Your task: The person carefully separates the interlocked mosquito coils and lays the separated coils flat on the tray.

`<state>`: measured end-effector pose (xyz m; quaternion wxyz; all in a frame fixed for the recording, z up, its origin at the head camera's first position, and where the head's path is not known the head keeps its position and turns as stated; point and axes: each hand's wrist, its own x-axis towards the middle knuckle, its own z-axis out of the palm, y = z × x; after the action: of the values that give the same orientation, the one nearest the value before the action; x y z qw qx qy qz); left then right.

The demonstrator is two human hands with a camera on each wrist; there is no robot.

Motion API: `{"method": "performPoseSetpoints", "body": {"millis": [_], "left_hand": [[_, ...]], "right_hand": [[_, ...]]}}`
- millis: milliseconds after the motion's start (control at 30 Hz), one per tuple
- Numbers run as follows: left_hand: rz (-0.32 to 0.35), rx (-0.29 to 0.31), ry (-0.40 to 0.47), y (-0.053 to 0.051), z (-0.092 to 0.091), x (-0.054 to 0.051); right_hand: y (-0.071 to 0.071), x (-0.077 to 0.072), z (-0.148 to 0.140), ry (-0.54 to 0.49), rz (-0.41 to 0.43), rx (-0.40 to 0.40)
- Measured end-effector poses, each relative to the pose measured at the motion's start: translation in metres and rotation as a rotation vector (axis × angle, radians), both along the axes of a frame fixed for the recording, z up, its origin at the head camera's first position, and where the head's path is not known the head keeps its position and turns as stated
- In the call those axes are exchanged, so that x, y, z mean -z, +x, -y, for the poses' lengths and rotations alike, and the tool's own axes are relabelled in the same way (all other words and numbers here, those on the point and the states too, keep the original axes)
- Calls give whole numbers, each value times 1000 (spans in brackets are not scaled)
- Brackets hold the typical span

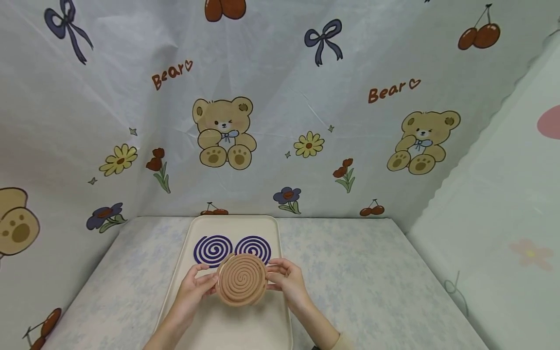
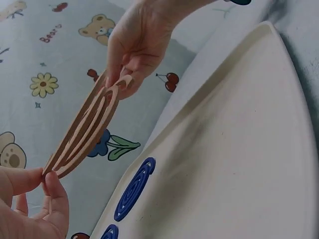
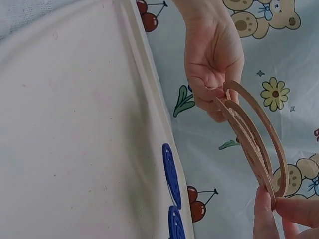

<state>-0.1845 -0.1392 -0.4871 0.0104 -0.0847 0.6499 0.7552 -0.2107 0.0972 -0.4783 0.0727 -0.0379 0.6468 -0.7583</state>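
In the head view, a round brown mosquito coil (image 1: 242, 279) is held up above the cream tray (image 1: 245, 330). My left hand (image 1: 195, 288) pinches its left edge between thumb and fingers. The opposite edge is pinched by my right hand (image 1: 288, 281). Seen edge-on in the left wrist view, the brown coil (image 2: 82, 132) has rings that spread apart, and the right wrist view shows one outer loop standing away from the rest. Two dark blue spiral coils (image 1: 215, 250) lie side by side on the tray behind it, the right one partly covered by the brown coil.
The tray lies on a pale mottled table (image 1: 372, 282). Behind it hangs a white cloth (image 1: 271, 73) printed with bears, bows and flowers, and a pale panel (image 1: 516, 204) stands along the right side.
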Motion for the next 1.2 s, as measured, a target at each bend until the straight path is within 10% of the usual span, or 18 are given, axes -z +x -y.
{"method": "performPoseSetpoints", "body": {"millis": [567,867,1200], "left_hand": [[-104,-55,33,5,0,-3],[-172,-32,72,7,3,-5],[-97,-67,103,9,8,-5]], "right_hand": [[4,-2,9,-4,-6,12],[2,-1,5,-116,128,-50],[6,0,6,-21,-12,-14]]}}
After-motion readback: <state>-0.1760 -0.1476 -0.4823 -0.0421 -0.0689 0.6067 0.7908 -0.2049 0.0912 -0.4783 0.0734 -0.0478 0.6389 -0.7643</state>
